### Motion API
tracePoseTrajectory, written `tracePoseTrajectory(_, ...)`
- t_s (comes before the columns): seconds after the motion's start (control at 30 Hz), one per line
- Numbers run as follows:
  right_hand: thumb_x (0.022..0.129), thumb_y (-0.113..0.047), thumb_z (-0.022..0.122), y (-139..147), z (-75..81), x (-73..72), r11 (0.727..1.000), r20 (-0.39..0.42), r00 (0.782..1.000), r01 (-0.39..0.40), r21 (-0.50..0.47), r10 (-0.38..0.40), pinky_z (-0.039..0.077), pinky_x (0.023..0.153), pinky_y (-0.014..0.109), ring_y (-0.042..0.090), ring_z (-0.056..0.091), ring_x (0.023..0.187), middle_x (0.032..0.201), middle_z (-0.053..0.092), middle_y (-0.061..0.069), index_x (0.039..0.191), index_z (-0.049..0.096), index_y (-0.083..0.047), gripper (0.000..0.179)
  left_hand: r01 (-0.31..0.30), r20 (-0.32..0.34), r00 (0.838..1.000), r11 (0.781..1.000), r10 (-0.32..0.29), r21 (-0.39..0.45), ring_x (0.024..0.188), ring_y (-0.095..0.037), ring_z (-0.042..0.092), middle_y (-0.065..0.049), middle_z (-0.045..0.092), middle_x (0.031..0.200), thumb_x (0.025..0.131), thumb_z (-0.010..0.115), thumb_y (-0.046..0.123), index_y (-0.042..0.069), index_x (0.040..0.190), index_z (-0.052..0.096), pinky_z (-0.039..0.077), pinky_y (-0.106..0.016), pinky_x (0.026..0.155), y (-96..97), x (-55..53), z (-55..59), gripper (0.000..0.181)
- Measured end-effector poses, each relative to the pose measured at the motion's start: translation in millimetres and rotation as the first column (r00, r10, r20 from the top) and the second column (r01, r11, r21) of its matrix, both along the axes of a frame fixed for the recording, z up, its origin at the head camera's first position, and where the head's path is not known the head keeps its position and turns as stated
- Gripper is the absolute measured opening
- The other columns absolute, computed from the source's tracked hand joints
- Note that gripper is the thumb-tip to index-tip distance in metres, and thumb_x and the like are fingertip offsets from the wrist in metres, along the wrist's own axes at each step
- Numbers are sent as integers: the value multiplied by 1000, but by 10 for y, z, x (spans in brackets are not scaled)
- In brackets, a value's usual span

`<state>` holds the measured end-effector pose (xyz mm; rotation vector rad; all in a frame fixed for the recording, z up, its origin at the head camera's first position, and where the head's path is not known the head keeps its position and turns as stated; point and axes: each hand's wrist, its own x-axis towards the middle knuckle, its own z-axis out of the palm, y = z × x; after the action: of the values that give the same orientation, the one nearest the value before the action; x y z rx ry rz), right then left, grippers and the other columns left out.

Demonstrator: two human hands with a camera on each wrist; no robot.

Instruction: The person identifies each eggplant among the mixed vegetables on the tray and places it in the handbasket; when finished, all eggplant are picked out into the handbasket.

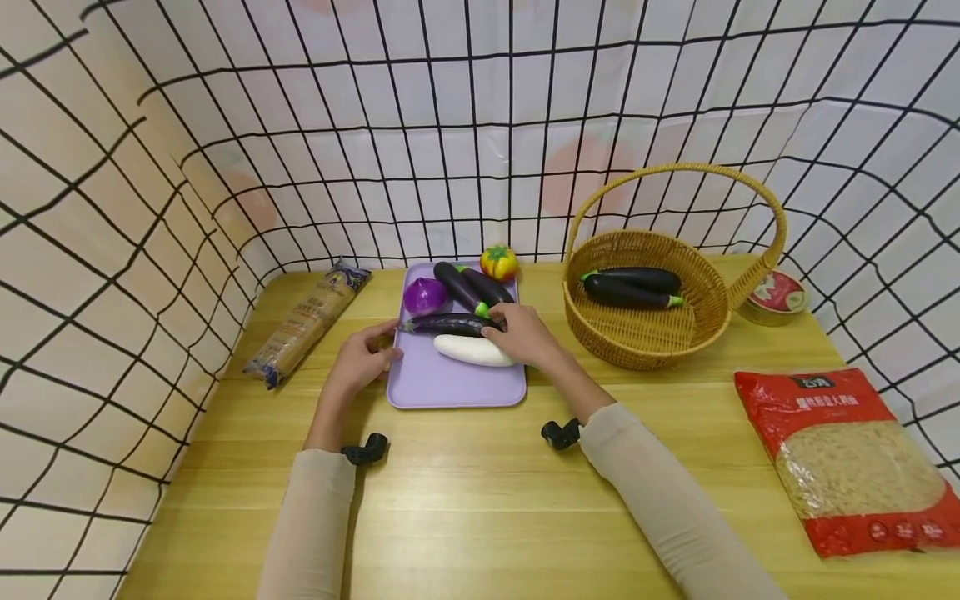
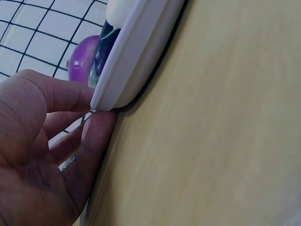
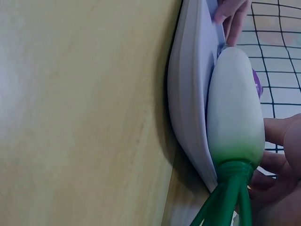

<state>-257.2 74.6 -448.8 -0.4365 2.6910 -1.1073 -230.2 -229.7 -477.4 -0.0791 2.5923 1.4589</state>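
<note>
A lilac tray (image 1: 457, 393) holds vegetables in the head view. My left hand (image 1: 358, 362) grips its left rim, thumb apart from the fingers. Across the tray lies a dark, glossy cucumber (image 1: 442, 325), and my right hand (image 1: 528, 335) pinches its right end. Just in front of it is a white radish (image 1: 474, 351); in the right wrist view the radish (image 3: 235, 108) shows green stalks and hides part of my right fingers. Behind the cucumber sit a purple onion (image 1: 424, 297) and two eggplants (image 1: 454, 282). A red-and-yellow pumpkin (image 1: 498, 262) is at the tray's back right corner.
Right of the tray stands a wicker basket (image 1: 645, 354) with a tall handle and two eggplants (image 1: 630, 292) inside. A round tin (image 1: 776, 298) is beside it. A red noodle bag (image 1: 855, 458) lies at the right, a pasta packet (image 1: 307, 325) at the left. Black netting (image 1: 510, 142) encloses the table.
</note>
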Motion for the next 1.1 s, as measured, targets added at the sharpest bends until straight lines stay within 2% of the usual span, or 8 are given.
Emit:
tracePoseTrajectory(0.23, 105, -25, 57, 47, -22, -6, 994, -25, 996, -89, 56, 90, 47, 113, 49, 34, 55, 131, 140, 60, 20, 143, 58, -2, 43, 1, 9, 1000, 1000, -2, 7, 88, -23, 55, -11, 57, 141, 95, 68, 12, 24, 153, 52, 63, -31, 69, 15, -3, -18, 61)
tracePoseTrajectory(0.4, 107, -24, 56, 68, -5, 12, 998, -4, 999, -52, 19, 52, 47, 114, 49, 33, 56, 135, 141, 62, 16, 140, 58, -6, 38, -2, 6, 1000, 1000, 2, 9, 89, -24, 55, -11, 56, 141, 95, 68, 12, 24, 153, 52, 63, -31, 68, 13, -5, -9, 61)
tracePoseTrajectory(0.53, 107, -24, 55, 101, 5, 31, 999, -18, 999, -42, -1, 42, 46, 115, 49, 33, 56, 135, 143, 62, 16, 143, 58, -5, 40, -3, 7, 1000, 1000, 3, 5, 91, -24, 56, -11, 56, 141, 95, 68, 12, 24, 153, 52, 63, -31, 69, 16, -3, -3, 61)
tracePoseTrajectory(0.77, 106, -21, 58, 246, 66, 86, 999, -59, 998, -5, -53, 2, 53, 102, 46, 30, 62, 117, 138, 64, 14, 143, 59, -6, 40, -1, 8, 1000, 1000, 0, 8, 91, -24, 56, -12, 56, 142, 95, 68, 12, 22, 153, 52, 64, -31, 69, 24, 9, 14, 61)
tracePoseTrajectory(0.97, 107, -21, 56, 438, 192, 175, 989, -31, 999, 22, -147, -27, 51, 109, 50, 34, 60, 128, 145, 59, 16, 146, 57, -7, 41, -6, 2, 1000, 1000, 6, 10, 90, -23, 56, -12, 57, 141, 95, 68, 11, 21, 153, 52, 64, -31, 68, 28, 4, 12, 62)
tracePoseTrajectory(1.1, 107, -21, 56, 576, 253, 231, 980, -37, 998, 34, -195, -42, 53, 109, 49, 33, 61, 128, 141, 61, 16, 145, 58, -9, 40, -6, 2, 1000, 1000, 6, 8, 89, -23, 57, -12, 57, 142, 95, 69, 12, 22, 153, 52, 64, -30, 68, 25, 6, 14, 62)
